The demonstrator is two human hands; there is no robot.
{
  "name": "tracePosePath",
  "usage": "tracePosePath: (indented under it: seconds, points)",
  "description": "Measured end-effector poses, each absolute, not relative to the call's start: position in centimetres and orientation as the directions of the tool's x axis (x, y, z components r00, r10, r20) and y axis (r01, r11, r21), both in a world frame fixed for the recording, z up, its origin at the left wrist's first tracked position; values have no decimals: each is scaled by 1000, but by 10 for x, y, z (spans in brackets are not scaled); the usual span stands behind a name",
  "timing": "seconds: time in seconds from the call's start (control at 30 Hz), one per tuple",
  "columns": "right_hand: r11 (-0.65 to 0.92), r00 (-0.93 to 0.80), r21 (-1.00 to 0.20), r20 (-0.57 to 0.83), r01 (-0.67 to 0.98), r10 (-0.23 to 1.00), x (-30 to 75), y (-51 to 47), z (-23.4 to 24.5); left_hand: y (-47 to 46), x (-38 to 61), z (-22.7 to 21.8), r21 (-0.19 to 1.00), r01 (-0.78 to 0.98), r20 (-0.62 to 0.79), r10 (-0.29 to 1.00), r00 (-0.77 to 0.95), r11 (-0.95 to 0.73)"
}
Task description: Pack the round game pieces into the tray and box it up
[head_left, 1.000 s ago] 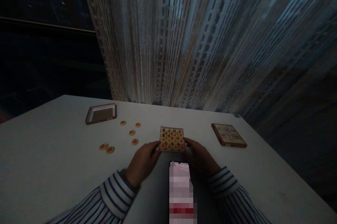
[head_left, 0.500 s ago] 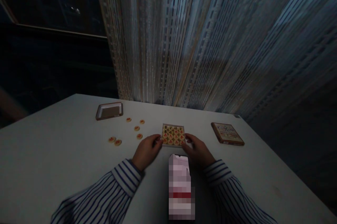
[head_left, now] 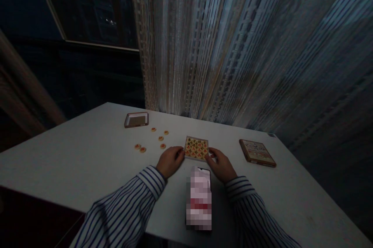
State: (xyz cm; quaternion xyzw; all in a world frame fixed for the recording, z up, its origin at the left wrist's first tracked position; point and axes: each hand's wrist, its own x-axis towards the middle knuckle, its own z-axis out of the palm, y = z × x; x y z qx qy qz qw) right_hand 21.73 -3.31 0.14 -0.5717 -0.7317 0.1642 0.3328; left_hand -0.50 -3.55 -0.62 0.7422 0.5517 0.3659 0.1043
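A small square box of round game pieces [head_left: 196,148], tan discs with red and dark marks packed in a grid, lies on the white table [head_left: 87,162]. My left hand [head_left: 171,160] grips its left edge with curled fingers. My right hand [head_left: 222,164] grips its right edge the same way. Both wrists wear blue-striped sleeves.
Several loose discs [head_left: 159,139] lie left of the box. A shallow empty tray [head_left: 136,119] sits at the far left, a flat printed lid [head_left: 257,152] at the right. A phone [head_left: 199,197] lies between my forearms. A striped curtain [head_left: 233,46] hangs behind the table.
My view has pulled back and turned left, so more of the table's near edge and the window shows. Both hands stay on the box's sides.
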Motion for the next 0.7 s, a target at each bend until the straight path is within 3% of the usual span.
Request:
tracePosePath:
  seconds: [0.3, 0.7]
  points:
    - [309, -110, -617, 339, 724, 934, 217, -32, -1, -39, -6, -5, 534, 760, 437, 890, 128, -371]
    - [336, -119, -586, 377, 737, 919, 216, -31, -1, -40, -8, -3, 589, 716, 457, 885, 87, -375]
